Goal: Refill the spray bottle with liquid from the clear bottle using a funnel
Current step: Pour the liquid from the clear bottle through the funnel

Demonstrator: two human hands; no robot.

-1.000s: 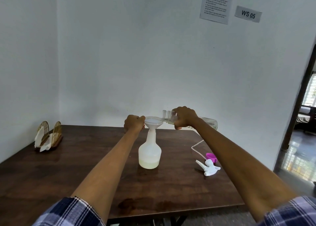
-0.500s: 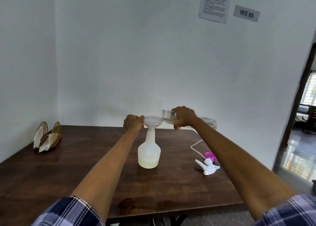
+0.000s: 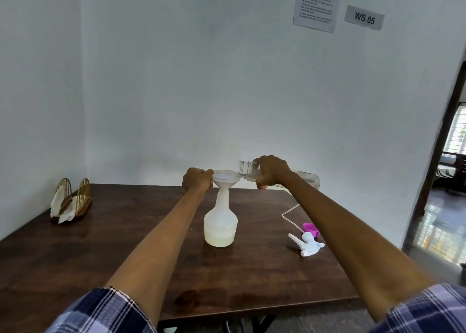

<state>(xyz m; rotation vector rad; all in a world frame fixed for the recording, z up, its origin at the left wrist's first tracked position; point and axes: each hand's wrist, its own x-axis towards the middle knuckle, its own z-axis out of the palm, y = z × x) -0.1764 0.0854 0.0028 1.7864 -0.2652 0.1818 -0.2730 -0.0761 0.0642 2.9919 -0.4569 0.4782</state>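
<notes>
A translucent white spray bottle point(image 3: 220, 225) stands mid-table with pale liquid in its bottom. A white funnel point(image 3: 223, 180) sits in its neck. My left hand point(image 3: 198, 181) grips the funnel's left rim. My right hand point(image 3: 271, 172) holds the clear bottle point(image 3: 246, 170) lying nearly level, its open mouth over the funnel's right rim; the bottle's base point(image 3: 309, 178) sticks out behind my wrist. The white spray head point(image 3: 309, 244) with its thin tube lies on the table at the right.
A pink cap point(image 3: 310, 228) lies just behind the spray head. A gold napkin holder point(image 3: 73, 201) with white napkins stands at the table's far left. The dark wooden table point(image 3: 126, 252) meets white walls at back and left. A doorway opens on the right.
Hands, funnel and clear bottle keep the same pose. Only the camera view has shifted slightly.
</notes>
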